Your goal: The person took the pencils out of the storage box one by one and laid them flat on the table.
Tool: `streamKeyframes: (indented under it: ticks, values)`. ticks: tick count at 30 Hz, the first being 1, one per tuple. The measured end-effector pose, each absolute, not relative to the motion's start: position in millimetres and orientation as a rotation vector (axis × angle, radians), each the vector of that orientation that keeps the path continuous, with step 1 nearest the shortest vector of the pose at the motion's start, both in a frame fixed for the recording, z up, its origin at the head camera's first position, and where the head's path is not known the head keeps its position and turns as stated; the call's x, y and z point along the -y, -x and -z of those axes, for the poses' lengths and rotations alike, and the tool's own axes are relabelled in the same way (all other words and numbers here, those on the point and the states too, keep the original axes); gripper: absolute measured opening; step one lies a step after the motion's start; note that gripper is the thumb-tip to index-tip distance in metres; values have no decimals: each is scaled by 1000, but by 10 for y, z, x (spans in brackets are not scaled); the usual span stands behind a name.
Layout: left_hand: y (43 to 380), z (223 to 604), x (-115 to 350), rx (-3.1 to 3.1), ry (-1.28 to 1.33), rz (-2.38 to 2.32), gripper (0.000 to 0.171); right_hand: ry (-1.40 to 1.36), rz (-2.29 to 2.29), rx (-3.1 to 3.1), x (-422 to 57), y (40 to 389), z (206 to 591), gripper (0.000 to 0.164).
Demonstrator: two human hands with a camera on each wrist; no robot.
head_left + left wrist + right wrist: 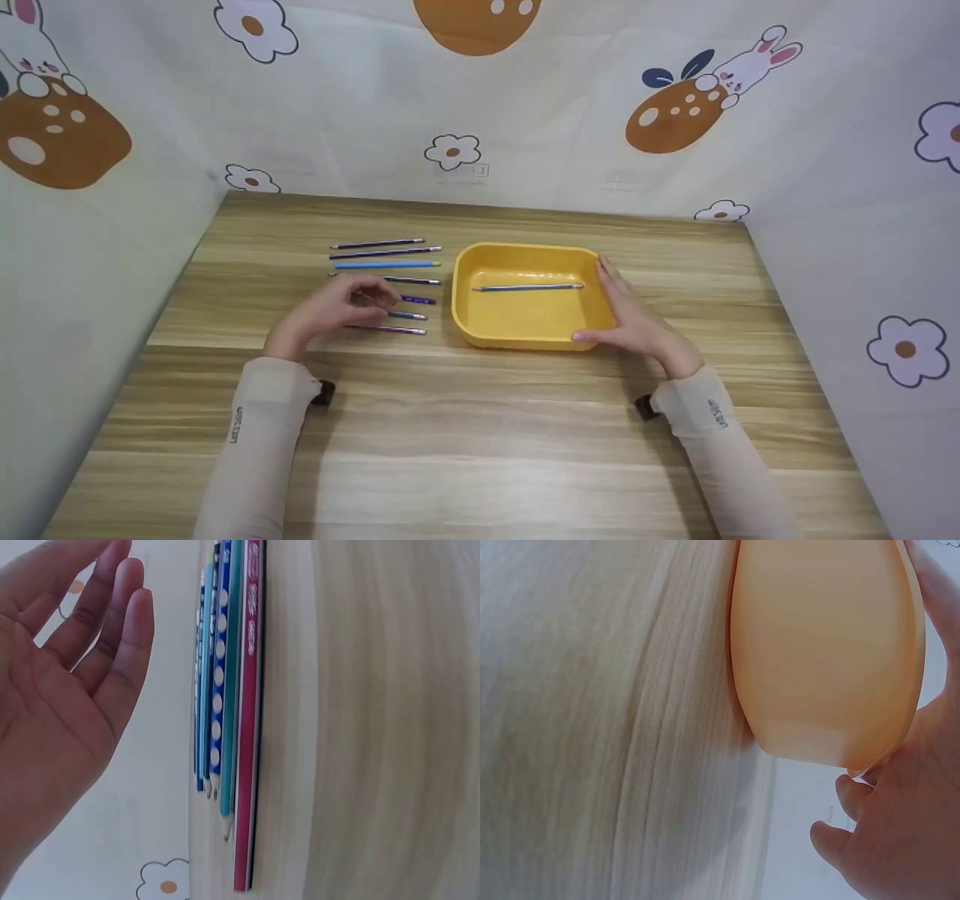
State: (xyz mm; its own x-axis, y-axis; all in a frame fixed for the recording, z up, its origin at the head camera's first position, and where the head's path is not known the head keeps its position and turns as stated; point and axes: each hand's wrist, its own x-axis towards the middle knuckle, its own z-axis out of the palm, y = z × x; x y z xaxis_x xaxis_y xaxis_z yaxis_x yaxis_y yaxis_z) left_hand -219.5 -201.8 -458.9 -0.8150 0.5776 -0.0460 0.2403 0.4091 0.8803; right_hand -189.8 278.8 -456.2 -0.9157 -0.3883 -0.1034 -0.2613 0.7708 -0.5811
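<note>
In the head view my left hand (337, 306) hovers over several pencils laid in a row, its fingers loosely bent with nothing in them. Partly hidden beneath it is a purple pencil (420, 300); the nearest of the row is a red pencil (246, 735), plain in the left wrist view. A blue pencil (390, 264) lies farther back. My right hand (641, 322) grips the yellow box (517, 344) at its right end, thumb at the front rim and fingers along the far right side. Inside the box lies one silvery-blue pencil (525, 288).
The wooden table (480, 442) extends in front of the box and to both sides. Pale cloth walls (360, 112) printed with rabbits and flowers enclose its back and sides. The pencil row stands just left of the box.
</note>
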Motion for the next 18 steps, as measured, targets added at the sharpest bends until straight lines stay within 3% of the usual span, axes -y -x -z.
streamKeyframes:
  ticks: [10, 18]
  values:
    - [2296, 4577, 1811, -2253, -842, -1515, 25, 515, 846, -2765, -2782, 1910, 4579, 125]
    - [2359, 4555, 1605, -2141, -778, -1594, 30, 535, 863, -2766, -2792, 1917, 4608, 125]
